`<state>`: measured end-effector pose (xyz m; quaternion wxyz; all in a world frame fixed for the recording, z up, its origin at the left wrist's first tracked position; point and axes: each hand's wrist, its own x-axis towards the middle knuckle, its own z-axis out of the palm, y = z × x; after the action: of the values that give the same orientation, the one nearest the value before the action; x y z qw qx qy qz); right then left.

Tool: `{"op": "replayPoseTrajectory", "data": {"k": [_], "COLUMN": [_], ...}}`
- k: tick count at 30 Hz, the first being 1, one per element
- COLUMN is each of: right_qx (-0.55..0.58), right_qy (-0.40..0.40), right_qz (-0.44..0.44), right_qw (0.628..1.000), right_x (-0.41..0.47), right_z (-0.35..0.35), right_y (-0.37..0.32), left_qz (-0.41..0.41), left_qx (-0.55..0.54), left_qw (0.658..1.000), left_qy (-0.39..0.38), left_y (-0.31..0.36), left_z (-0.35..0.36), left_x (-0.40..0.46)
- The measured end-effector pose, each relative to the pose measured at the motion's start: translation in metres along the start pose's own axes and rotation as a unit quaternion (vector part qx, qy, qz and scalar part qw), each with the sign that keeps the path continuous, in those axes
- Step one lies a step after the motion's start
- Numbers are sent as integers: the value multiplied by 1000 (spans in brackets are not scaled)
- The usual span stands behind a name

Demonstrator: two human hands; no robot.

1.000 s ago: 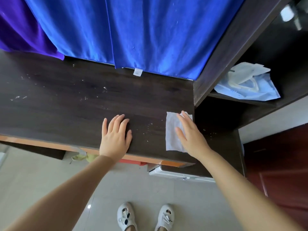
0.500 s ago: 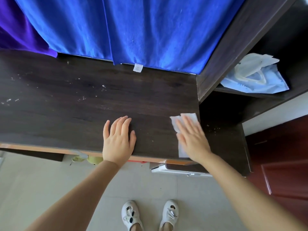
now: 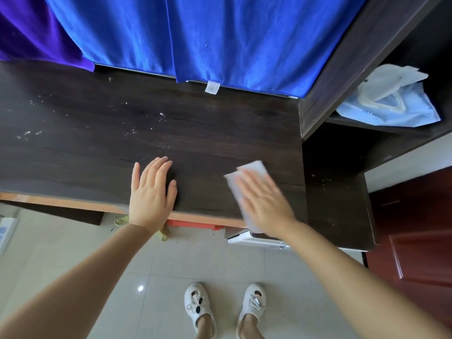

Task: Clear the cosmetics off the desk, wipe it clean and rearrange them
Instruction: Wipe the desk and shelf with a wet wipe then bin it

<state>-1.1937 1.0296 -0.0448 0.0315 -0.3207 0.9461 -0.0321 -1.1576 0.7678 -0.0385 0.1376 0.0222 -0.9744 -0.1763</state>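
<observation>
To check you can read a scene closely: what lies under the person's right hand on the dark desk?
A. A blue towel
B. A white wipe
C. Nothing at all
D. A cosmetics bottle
B: the right hand presses flat on a white wipe near the desk's front right corner.

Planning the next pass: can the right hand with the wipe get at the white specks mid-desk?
Probably yes. The desk between the right hand, flat on the wipe, and the white specks is bare; the left hand rests nearer the front edge.
</observation>
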Motion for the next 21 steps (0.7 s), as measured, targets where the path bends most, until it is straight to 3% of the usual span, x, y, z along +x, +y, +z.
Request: {"op": "replayPoseTrajectory", "data": {"k": [4,6,8,10,13,19,21], "right_qx": [27,31,54,66,36,-9,-21], "right_qy": [23,43,31,-3,-22,-43,-56], "right_qz": [324,376,315,168,14,168,148], "right_qw": [945,925,947,984,999,985,987], "right_x": [-9,19,50,66,51,-12,-14], "right_z": [-6,-5,-5,-3,-4,-11,-8], "right_y": [30,7,-27,-58,-42,38,32], "left_qz": [9,4,4,0,31,133,139], "left_qx": [36,40,44,36,10,45,66], "left_qw": [999,999,999,999,999,986,981], "left_qy": [-11,-13,-16,-16,-23,-88,-117], "left_y": [3,4,3,4,22,56,56], "left_z": [3,4,3,2,2,21,25], "left_x": [1,0,0,1,2,12,15]}}
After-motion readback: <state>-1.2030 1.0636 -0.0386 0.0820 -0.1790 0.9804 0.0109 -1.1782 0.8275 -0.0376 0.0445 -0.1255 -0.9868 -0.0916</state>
